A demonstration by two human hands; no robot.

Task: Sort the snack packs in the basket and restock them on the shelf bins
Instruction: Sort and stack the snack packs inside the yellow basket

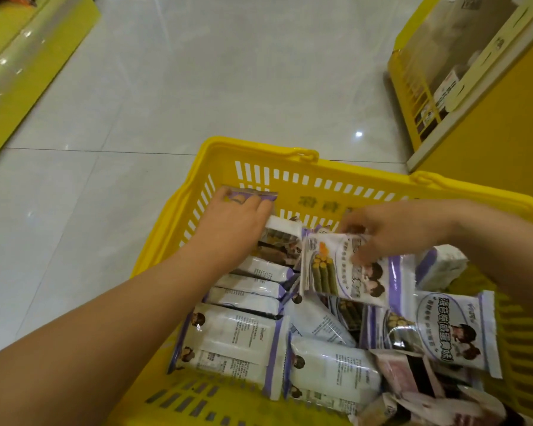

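We note:
- Left hand: fingertips lost behind purple-edged pack at far basket wall; we cannot tell grip.
- Right hand: fingers motion-blurred where they pinch seaweed-roll pack.
- Yellow basket: near corner cut by bottom edge, right side by right edge.
- Pink packs: lower right, half buried; we cannot name them.
- White packs: back-label print too small to read.
- Left shelf, right shelf bin: both cropped; bin contents dim behind clear front.
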